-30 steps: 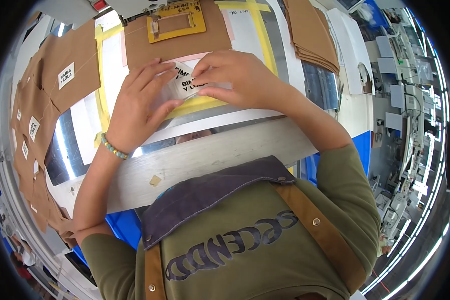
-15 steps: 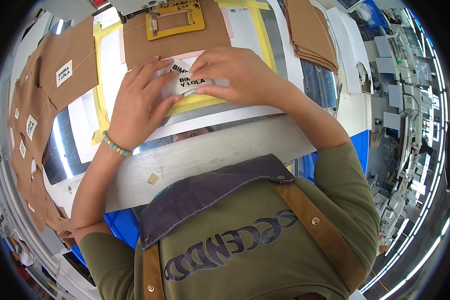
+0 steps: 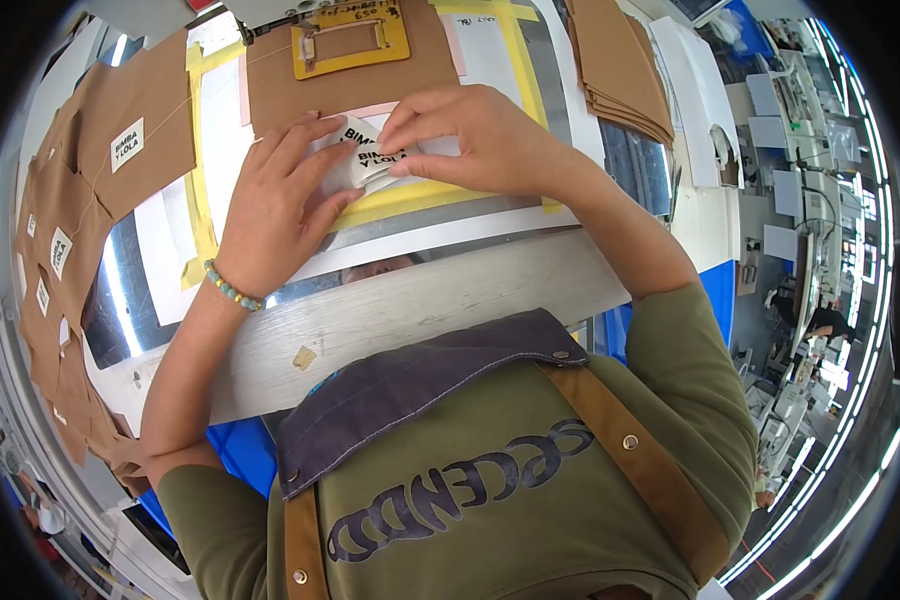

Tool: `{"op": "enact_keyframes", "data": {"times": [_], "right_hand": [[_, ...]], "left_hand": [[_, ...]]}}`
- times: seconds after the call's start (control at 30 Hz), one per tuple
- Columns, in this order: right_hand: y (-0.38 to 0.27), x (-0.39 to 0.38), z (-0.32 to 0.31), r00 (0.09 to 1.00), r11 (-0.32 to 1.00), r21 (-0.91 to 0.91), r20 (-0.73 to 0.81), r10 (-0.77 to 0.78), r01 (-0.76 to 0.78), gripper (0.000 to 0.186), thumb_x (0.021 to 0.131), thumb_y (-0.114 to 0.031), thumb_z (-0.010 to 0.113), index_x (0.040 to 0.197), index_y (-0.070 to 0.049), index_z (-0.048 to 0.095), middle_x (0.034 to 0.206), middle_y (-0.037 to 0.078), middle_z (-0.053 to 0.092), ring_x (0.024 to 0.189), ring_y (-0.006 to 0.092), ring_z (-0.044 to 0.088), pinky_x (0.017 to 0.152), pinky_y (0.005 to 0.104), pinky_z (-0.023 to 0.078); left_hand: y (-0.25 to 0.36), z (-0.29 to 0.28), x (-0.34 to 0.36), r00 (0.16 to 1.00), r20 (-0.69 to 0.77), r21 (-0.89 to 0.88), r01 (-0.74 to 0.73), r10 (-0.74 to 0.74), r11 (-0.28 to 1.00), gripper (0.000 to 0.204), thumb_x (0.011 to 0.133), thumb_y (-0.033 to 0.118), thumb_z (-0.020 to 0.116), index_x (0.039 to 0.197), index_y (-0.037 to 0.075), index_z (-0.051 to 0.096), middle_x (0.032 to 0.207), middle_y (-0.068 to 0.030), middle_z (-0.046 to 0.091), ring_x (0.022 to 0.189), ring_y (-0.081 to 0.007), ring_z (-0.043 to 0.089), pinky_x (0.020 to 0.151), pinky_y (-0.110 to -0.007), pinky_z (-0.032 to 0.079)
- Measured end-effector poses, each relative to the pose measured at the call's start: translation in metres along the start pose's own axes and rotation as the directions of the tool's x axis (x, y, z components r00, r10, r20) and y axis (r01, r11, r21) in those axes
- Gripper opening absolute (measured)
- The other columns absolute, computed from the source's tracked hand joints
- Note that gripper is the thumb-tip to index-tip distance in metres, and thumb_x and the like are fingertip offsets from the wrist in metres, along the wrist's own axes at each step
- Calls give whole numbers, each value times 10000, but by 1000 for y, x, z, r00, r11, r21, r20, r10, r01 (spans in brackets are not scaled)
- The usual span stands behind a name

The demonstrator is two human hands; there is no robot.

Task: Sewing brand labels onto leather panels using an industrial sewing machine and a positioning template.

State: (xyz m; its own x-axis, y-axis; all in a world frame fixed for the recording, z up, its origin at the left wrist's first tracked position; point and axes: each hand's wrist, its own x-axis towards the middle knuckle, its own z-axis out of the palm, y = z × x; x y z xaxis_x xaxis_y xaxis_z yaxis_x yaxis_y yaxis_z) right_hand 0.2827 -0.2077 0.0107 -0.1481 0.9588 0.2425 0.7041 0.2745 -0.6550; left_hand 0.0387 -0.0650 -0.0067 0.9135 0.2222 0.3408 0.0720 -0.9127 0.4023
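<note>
Both of my hands are at a small stack of white printed fabric labels (image 3: 370, 162) over the taped white sheet. My left hand (image 3: 280, 200), with a beaded bracelet at the wrist, grips the labels' left side, fingers curved around it. My right hand (image 3: 475, 135) pinches their right side between thumb and fingers. Just beyond them lie a brown panel (image 3: 280, 100) edged by pink strips and a yellow template frame (image 3: 399, 52) on it. Yellow tape (image 3: 410, 192) runs beneath the labels.
Brown pieces bearing white labels (image 3: 80, 220) cover the left side; a brown stack (image 3: 620, 70) and white sheets (image 3: 685, 90) lie right. Machine parts (image 3: 260, 28) overhang the back. A blue bin (image 3: 240, 450) sits below the table edge. A co-worker (image 3: 820, 320) is at the far right.
My right hand has risen slightly, and the labels between both hands have shifted and turned a little. My left hand has moved only slightly.
</note>
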Motion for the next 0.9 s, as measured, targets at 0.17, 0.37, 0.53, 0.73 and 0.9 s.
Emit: {"op": "enact_keyframes", "data": {"times": [0.17, 0.37, 0.53, 0.73, 0.9], "right_hand": [[-4, 3, -4, 999, 997, -70, -26, 27, -28, 189, 960, -175, 793, 1086, -37, 815, 1127, 76, 780, 1022, 271, 747, 895, 368, 588], [14, 50, -29, 804, 779, -601, -367, -468, 179, 70, 918, -158, 779, 924, -88, 776, 977, 10, 748, 899, 226, 701, 741, 370, 568], [56, 80, -11, 851, 552, -801, -105, -514, 234, 164, 876, -173, 814, 1021, -101, 793, 1051, 3, 742, 996, 208, 698, 777, 357, 570], [62, 83, 0, 919, 608, -765, -57, -391, 211, 213, 949, -240, 755, 1083, -77, 785, 1109, 2, 736, 1123, 218, 668, 886, 366, 573], [45, 61, -13, 962, 726, -666, -47, -269, 171, 344, 1023, -331, 704, 1196, -43, 776, 1294, 48, 735, 1273, 250, 623, 1044, 401, 545]], "left_hand": [[1, -3, 1, 1000, -5, -1, -2, 2, 1000, 487, 842, 121, 855, 1304, 44, 720, 1478, -121, 647, 1421, -384, 565, 1163, -480, 470], [0, -11, 7, 1000, -8, -83, 26, -26, 996, 480, 894, 136, 824, 1334, -4, 694, 1408, -175, 674, 1375, -404, 595, 1149, -489, 482], [-11, -23, 20, 998, -58, -94, 12, -17, 996, 470, 915, 115, 803, 1353, -7, 684, 1431, -171, 667, 1370, -409, 597, 1149, -485, 485], [-31, -10, 35, 1000, -28, 174, 9, -4, 985, 576, 994, 227, 735, 1506, 14, 580, 1598, -146, 559, 1491, -402, 480, 1204, -485, 432], [-46, -2, 39, 999, 20, 270, 22, -28, 963, 654, 1022, 335, 704, 1576, 38, 525, 1656, -125, 506, 1551, -399, 407, 1231, -497, 393]]}}
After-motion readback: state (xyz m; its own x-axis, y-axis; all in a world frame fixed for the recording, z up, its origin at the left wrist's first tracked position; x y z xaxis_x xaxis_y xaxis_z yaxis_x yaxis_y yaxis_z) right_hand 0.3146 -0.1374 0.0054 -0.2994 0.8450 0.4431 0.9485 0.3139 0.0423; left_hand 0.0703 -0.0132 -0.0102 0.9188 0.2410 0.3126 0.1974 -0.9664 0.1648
